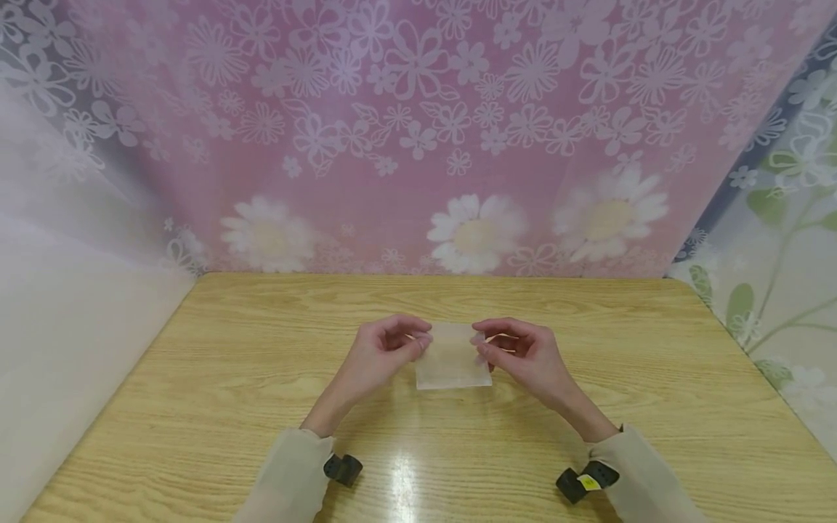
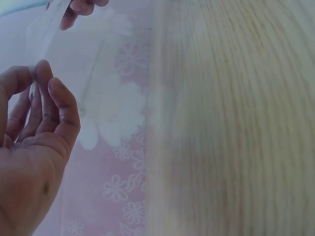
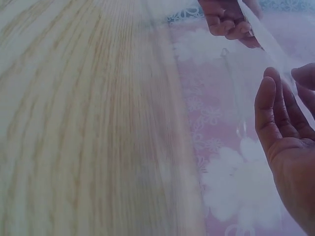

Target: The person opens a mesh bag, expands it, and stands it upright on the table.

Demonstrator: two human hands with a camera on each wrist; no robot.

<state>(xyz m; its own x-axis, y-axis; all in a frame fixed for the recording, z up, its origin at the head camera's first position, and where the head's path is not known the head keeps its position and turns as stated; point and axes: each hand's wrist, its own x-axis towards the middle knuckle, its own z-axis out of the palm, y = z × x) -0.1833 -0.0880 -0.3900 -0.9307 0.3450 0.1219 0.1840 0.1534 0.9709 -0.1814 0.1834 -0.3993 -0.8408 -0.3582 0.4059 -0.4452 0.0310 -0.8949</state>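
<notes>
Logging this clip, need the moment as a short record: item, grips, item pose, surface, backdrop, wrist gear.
item: translucent sheet
grip_left: left hand pinches its left edge, toward the top
grip_right: right hand pinches its right edge, toward the top
item_pose: spread between hands, appears raised off the surface
surface: wood-grain table
backdrop: pink floral curtain
wrist_gear: black left device; black right device, yellow label

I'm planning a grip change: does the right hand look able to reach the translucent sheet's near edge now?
Probably yes: the right hand pinches the translucent sheet at one side, and nothing shows between that hand and the near edge. The left hand holds the opposite side, leaving the way free.
</notes>
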